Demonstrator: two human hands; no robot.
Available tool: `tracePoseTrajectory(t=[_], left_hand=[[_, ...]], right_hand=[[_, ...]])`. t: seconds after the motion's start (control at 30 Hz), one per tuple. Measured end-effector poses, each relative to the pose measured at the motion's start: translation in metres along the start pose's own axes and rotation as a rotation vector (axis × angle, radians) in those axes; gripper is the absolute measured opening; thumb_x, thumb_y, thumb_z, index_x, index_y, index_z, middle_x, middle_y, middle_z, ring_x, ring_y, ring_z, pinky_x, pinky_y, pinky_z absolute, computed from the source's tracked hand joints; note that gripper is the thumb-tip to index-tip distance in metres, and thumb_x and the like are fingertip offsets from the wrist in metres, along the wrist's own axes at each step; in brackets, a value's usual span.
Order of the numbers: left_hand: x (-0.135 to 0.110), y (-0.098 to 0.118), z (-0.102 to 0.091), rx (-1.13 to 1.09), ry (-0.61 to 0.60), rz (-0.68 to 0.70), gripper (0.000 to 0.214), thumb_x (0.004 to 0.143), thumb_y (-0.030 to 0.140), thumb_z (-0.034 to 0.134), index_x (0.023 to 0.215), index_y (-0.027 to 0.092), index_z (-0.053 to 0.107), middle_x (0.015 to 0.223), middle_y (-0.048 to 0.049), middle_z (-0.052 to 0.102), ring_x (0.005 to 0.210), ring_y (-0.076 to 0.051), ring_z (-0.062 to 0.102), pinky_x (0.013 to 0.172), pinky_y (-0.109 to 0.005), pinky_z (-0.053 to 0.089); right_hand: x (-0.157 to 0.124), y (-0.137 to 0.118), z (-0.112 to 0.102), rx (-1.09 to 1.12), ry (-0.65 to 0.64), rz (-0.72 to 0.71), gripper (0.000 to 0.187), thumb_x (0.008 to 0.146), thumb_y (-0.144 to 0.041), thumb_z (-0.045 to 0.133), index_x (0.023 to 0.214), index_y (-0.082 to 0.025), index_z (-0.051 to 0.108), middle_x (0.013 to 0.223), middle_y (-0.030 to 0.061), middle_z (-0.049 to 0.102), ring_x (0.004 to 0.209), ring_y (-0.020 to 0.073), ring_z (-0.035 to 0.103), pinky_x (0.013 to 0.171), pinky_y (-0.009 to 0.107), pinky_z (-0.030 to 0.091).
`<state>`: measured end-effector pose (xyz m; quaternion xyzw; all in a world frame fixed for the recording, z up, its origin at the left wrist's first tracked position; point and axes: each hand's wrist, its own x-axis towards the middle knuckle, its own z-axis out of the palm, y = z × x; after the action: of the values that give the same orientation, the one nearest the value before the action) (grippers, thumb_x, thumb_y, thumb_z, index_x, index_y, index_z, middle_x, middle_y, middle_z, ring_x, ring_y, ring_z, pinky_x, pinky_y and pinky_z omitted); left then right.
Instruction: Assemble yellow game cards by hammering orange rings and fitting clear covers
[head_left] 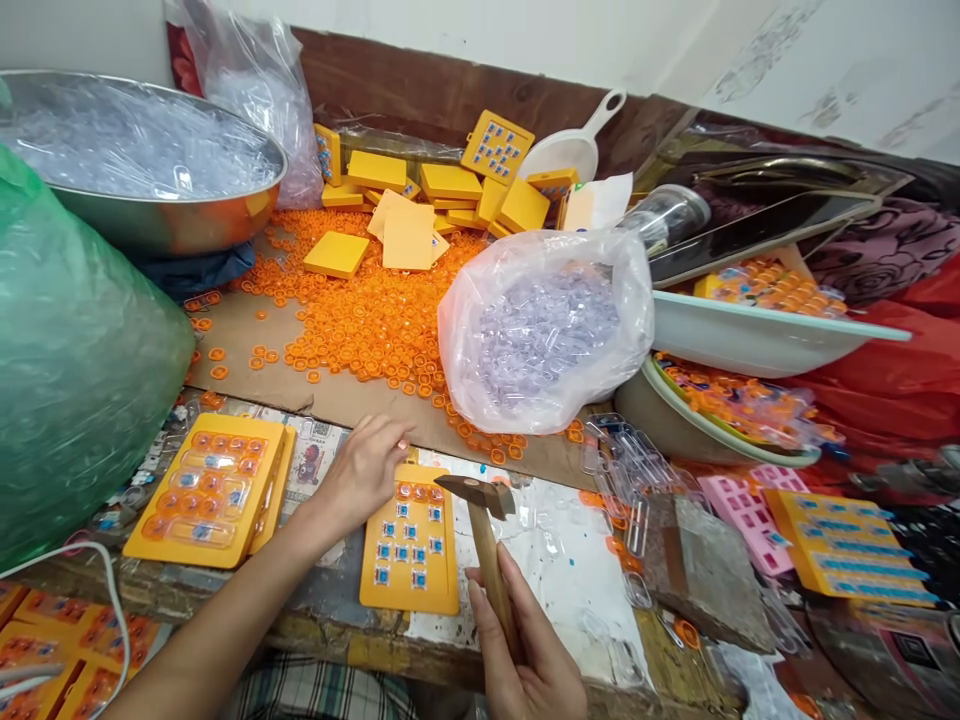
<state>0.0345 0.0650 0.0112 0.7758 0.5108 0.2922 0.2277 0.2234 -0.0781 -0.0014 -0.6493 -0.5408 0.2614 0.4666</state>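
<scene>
My right hand (525, 635) grips the wooden handle of a hammer (491, 560), its metal head raised beside the yellow board in front of me. That yellow board (409, 590) lies on the bench with small blue-and-white pieces in its openings and a few clear orange pieces (420, 492) along its top row. Over the board's upper left corner is my left hand (367, 465), fingers curled and closed at the tips; what they hold, if anything, is too small to make out. Left of my forearm lies a stack of yellow boards (187, 540), the top one fitted with orange and clear pieces.
Behind the board spreads a heap of orange rings (360, 320) with yellow blocks (450, 182) on it. A bag of clear parts (547, 330) stands right of the heap. A steel bowl (180, 210) and green bag (82, 370) fill the left; a stone block (709, 570) sits right.
</scene>
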Motion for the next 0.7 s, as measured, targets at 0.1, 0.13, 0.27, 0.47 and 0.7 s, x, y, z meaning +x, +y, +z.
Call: tracePoseTrajectory(t=[0.1,0.13,0.27,0.47,0.7], left_hand=[[-0.031,-0.001,-0.009,-0.089,0.025,0.019,0.034,0.089,0.016,0.046,0.122,0.019,0.052,0.104,-0.0086,0.065,0.096,-0.022,0.059,0.086,-0.037,0.051],[-0.039,-0.002,-0.009,-0.101,0.028,0.03,0.035,0.089,0.016,0.046,0.124,0.019,0.051,0.104,-0.0088,0.066,0.097,-0.022,0.059,0.086,-0.038,0.051],[-0.051,-0.005,0.0,-0.078,0.056,0.082,0.038,0.091,0.017,0.045,0.129,0.019,0.047,0.102,-0.0097,0.066,0.096,-0.023,0.059,0.084,-0.039,0.052],[-0.049,-0.004,0.003,-0.055,0.084,0.117,0.042,0.091,0.016,0.047,0.133,0.019,0.043,0.098,-0.0088,0.066,0.092,-0.022,0.06,0.081,-0.036,0.053],[-0.055,-0.005,0.001,-0.122,0.096,0.047,0.042,0.089,0.016,0.049,0.131,0.017,0.045,0.096,-0.0075,0.068,0.091,-0.02,0.062,0.084,-0.035,0.052]], right_hand=[[0.0,-0.004,0.003,-0.022,-0.038,-0.063,0.04,0.086,-0.023,0.06,0.125,-0.022,0.061,0.119,0.0081,0.068,0.093,0.0232,0.071,0.089,0.037,0.056],[0.001,-0.006,0.005,-0.036,-0.058,-0.108,0.04,0.087,-0.022,0.059,0.127,-0.023,0.06,0.121,0.0074,0.067,0.095,0.0231,0.07,0.089,0.036,0.056],[0.011,-0.022,0.008,-0.136,-0.195,-0.312,0.047,0.09,-0.014,0.051,0.135,-0.027,0.051,0.115,0.0067,0.068,0.1,0.0201,0.068,0.085,0.03,0.056],[0.018,-0.035,0.006,-0.213,-0.229,-0.422,0.058,0.089,-0.007,0.047,0.141,-0.032,0.042,0.114,0.0058,0.066,0.1,0.0165,0.066,0.082,0.025,0.054],[0.015,-0.028,0.008,-0.251,-0.353,-0.339,0.051,0.091,-0.01,0.042,0.139,-0.029,0.046,0.095,0.0051,0.07,0.079,0.0131,0.069,0.068,0.019,0.056]])
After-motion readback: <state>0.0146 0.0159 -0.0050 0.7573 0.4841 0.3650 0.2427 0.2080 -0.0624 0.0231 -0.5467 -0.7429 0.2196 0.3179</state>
